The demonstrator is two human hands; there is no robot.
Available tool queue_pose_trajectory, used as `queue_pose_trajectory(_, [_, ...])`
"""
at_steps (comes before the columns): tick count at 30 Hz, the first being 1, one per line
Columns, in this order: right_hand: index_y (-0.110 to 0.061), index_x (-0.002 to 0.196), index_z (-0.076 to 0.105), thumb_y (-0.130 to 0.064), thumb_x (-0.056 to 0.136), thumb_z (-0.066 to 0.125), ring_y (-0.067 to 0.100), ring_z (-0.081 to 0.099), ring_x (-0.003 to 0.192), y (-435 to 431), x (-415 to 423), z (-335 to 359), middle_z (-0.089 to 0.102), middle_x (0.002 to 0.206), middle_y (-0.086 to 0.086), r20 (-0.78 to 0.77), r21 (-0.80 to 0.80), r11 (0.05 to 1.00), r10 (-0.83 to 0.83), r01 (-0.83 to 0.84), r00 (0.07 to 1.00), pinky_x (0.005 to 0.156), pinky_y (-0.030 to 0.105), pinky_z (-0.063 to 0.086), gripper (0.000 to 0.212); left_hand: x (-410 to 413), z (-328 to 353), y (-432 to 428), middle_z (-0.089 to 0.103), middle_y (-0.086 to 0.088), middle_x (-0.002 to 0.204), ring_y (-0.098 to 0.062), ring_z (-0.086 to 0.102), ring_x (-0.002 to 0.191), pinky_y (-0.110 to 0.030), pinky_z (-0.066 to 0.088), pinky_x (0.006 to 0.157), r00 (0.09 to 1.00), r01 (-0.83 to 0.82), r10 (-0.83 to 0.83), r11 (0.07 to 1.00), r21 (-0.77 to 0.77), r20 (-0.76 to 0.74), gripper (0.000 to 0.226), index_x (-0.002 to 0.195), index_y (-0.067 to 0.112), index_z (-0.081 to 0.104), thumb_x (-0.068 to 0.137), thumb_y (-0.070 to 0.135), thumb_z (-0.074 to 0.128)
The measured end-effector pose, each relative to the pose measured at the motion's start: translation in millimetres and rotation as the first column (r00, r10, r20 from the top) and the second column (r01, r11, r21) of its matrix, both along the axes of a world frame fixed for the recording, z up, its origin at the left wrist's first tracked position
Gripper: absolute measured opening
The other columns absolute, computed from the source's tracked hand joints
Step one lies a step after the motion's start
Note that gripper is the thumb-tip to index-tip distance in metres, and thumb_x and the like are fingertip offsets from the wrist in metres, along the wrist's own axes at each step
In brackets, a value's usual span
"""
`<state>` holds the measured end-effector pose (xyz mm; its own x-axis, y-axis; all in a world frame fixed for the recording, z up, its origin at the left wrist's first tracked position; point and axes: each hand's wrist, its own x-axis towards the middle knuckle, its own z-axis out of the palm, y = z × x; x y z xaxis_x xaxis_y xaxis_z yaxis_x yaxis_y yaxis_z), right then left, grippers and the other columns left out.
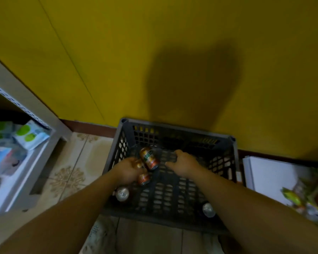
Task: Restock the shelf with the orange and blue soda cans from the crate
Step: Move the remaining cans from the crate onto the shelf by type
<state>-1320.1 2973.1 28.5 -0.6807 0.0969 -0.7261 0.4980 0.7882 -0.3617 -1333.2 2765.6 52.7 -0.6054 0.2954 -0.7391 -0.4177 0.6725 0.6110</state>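
Left hand (pixel 128 170) is low in the crate (pixel 173 129), left side, fingers curled round an orange can (pixel 144 178); the grip is blurred. Right hand (pixel 182 163) is level with it mid-crate, thumb out, fingers bent loosely down toward the grid bottom, nothing in them. Loose can (pixel 149 158), orange, lies on its side between the hands, toward the far-left corner; touching the held one or not, cannot tell. Near-left can (pixel 122 193) and near-right can (pixel 207 209) stand upright in their corners, silver tops only, colour unreadable. Crate sits on the tiled floor (pixel 72 173) against a yellow wall (pixel 117 52). White shelf (pixel 35 110) at left holds packets (pixel 30 134). White sheets (pixel 273 173) lie right of the crate.
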Motion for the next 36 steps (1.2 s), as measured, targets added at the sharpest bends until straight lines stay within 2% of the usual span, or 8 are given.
queue_pose_trajectory(4, [-0.015,0.146,0.036,-0.044,0.091,0.06,0.025,0.048,0.129,-3.7,-20.0,-77.7,0.045,0.146,0.003,0.02,-0.102,0.994,-0.026,0.028,0.999,0.105,0.031,0.04,0.066,-36.5,-60.0,10.1,0.051,0.002,0.102,-0.009,0.051,0.079,-0.027,0.042,0.076,0.997,-0.073,0.075,0.993,-0.091,0.017,0.019,0.108,0.022,0.042,0.095,0.025,0.056])
queue_pose_trajectory(11, [-0.009,0.136,0.045,-0.036,0.085,0.07,0.032,0.056,0.119,-14.2,-39.5,-190.9,0.058,0.131,0.009,0.063,-0.192,0.968,-0.15,0.16,0.987,0.097,0.036,0.046,0.062,-68.9,-161.9,26.1,0.059,-0.011,0.113,-0.024,0.057,0.1,-0.028,0.042,0.08,0.989,-0.148,0.15,0.979,-0.143,0.005,0.03,0.122,0.009,0.055,0.093,0.014,0.058])
queue_pose_trajectory(14, [-0.016,0.129,0.056,-0.033,0.082,0.075,0.026,0.059,0.116,-24.5,-45.1,-224.3,0.062,0.124,0.006,0.062,-0.241,0.953,-0.173,0.183,0.983,0.09,0.028,0.044,0.054,-78.6,-198.5,28.1,0.06,-0.015,0.124,-0.029,0.058,0.111,-0.034,0.046,0.09,0.993,-0.115,0.111,0.979,-0.169,-0.033,0.036,0.125,0.011,0.056,0.09,0.015,0.061])
queue_pose_trajectory(17, [-0.015,0.142,0.044,-0.021,0.081,0.077,0.025,0.051,0.125,-37.8,-46.2,-249.2,0.053,0.135,0.005,0.083,-0.323,0.919,-0.211,0.227,0.974,0.095,0.027,0.041,0.069,-85.9,-229.1,26.4,0.058,-0.015,0.127,-0.03,0.056,0.114,-0.044,0.046,0.098,0.996,-0.085,0.078,0.98,-0.182,-0.045,0.042,0.131,0.013,0.052,0.089,0.012,0.061])
queue_pose_trajectory(22, [-0.013,0.143,0.04,-0.025,0.077,0.08,0.032,0.053,0.122,-52.7,-45.3,-270.6,0.053,0.137,0.011,0.042,-0.258,0.9,-0.353,0.351,0.935,0.1,0.044,0.046,0.079,-91.4,-245.6,24.4,0.059,-0.009,0.116,-0.02,0.057,0.1,-0.029,0.044,0.079,1.0,-0.001,0.002,0.974,-0.228,0.005,0.036,0.127,0.012,0.054,0.092,0.016,0.058])
queue_pose_trajectory(27, [-0.005,0.116,0.055,-0.009,0.077,0.078,0.019,0.063,0.097,-49.3,-30.7,-230.9,0.065,0.108,0.003,0.088,-0.439,0.675,-0.624,0.593,0.776,0.073,0.025,0.049,0.045,-88.8,-216.1,30.9,0.059,-0.016,0.122,-0.03,0.059,0.106,-0.041,0.05,0.091,0.972,-0.229,0.234,0.967,-0.113,0.029,0.041,0.131,0.007,0.049,0.091,0.011,0.058])
queue_pose_trajectory(31, [-0.009,0.12,0.053,-0.012,0.075,0.081,0.013,0.064,0.093,-42.6,2.4,-172.1,0.066,0.112,0.005,0.096,-0.54,0.554,-0.707,0.634,0.701,0.076,0.027,0.053,0.053,-73.8,-158.0,44.9,0.056,-0.006,0.11,-0.021,0.058,0.094,-0.036,0.05,0.08,0.841,-0.537,0.516,0.831,0.145,0.162,0.046,0.133,0.019,0.042,0.092,0.007,0.057])
queue_pose_trajectory(36, [-0.026,0.115,0.042,-0.02,0.076,0.08,-0.002,0.057,0.089,-35.0,47.5,-64.6,0.057,0.102,-0.014,0.013,-0.604,0.534,-0.736,0.592,0.677,0.071,0.014,0.044,0.055,-39.0,-76.4,52.5,0.056,-0.008,0.123,-0.024,0.061,0.1,-0.041,0.056,0.076,0.875,-0.484,0.456,0.814,0.321,0.164,0.047,0.129,0.027,0.049,0.089,0.005,0.06])
